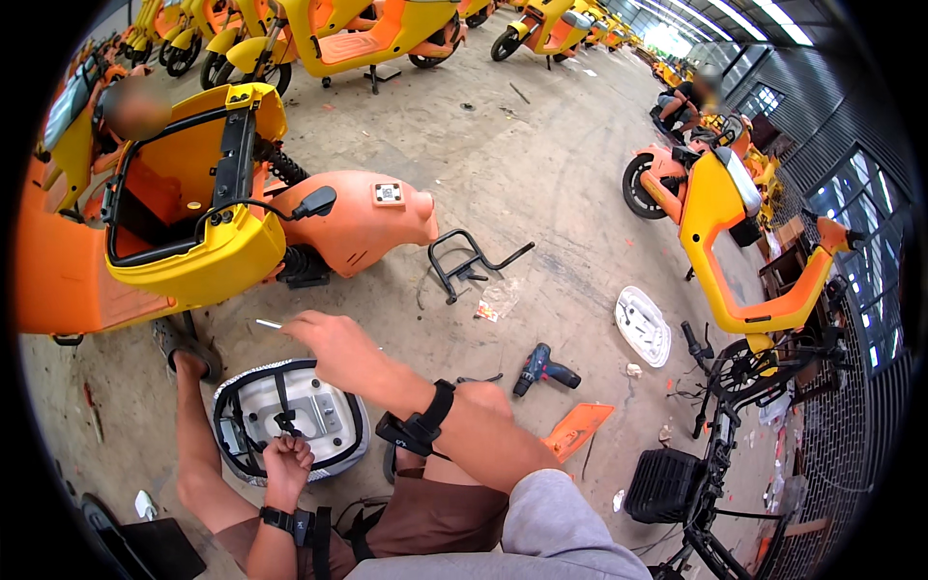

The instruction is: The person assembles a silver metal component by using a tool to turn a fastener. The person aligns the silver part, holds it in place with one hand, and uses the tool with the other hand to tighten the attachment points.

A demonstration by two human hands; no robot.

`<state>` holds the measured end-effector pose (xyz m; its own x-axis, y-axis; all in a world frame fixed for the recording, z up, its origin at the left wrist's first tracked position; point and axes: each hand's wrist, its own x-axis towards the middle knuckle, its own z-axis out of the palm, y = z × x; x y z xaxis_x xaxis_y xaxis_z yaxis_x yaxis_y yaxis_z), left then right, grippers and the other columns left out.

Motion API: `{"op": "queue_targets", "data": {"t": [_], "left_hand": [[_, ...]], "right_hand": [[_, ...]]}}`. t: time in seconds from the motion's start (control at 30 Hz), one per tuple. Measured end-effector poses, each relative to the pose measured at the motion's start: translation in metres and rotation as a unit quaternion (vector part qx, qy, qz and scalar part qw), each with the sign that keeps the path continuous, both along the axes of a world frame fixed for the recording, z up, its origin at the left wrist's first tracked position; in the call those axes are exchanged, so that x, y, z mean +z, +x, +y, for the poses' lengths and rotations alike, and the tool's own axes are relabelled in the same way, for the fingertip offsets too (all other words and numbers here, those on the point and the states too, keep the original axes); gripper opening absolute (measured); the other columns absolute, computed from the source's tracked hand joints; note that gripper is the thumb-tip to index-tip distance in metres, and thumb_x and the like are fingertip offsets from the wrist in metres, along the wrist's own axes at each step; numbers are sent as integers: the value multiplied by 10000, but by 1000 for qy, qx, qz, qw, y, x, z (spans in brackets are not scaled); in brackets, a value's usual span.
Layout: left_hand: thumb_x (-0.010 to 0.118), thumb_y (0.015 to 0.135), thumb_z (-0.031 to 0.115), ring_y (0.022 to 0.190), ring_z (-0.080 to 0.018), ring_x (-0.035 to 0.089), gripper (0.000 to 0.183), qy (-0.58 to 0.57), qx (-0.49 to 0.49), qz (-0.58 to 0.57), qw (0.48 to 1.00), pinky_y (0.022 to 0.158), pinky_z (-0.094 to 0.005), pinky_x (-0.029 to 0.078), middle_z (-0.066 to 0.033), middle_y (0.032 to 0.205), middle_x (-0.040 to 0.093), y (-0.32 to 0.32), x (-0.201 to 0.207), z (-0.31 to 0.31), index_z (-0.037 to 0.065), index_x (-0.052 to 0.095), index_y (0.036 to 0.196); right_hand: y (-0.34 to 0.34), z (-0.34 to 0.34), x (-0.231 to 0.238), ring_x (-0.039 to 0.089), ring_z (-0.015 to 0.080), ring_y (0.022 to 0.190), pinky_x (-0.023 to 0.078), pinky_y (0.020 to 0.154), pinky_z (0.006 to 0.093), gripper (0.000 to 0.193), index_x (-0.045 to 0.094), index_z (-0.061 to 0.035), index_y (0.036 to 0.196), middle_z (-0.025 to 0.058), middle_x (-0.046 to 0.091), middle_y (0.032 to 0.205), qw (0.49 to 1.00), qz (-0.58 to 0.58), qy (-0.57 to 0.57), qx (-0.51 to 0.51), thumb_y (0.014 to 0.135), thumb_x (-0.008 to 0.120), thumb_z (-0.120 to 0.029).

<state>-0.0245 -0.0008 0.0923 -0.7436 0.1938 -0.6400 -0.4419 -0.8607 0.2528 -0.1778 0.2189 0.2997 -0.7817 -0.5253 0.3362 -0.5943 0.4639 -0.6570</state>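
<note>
An upturned scooter seat rests on the floor before me, its pale underside showing inside a black rim. Over its lower middle, my left hand is closed with the fingers curled. A small black fitting with a strap sits right at those fingertips. Whatever the fingers pinch is hidden. My right hand is raised above the seat's far edge. From its fingers a slim silver tool points left; its exact kind does not show.
An open yellow-and-orange scooter body stands at far left. Beyond the seat lie a black tubular frame, a cordless drill, an orange panel and a white shell. A partly stripped scooter stands right; people crouch farther off.
</note>
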Motion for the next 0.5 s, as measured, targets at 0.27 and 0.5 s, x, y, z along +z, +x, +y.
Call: {"op": "queue_targets", "data": {"t": [0.27,0.5], "left_hand": [[463,682,-58,619,-185,413,175,-120,13,-69,990,578,-316,388,-73,774,476,25,-35,2,21,495,835],[521,846,-11,837,-310,619,249,-81,-46,-80,992,699,-371,536,-155,871,585,25,-36,4,-49,508,1092]], "right_hand": [[10,0,1,630,357,937,522,784,441,544,620,-69,1191,136,642,1069,989,-28,142,14,677,576,104],[11,-3,-20,617,380,946,513,807,452,469,611,-12,1158,186,631,996,993,5,114,-1,702,568,90]]}}
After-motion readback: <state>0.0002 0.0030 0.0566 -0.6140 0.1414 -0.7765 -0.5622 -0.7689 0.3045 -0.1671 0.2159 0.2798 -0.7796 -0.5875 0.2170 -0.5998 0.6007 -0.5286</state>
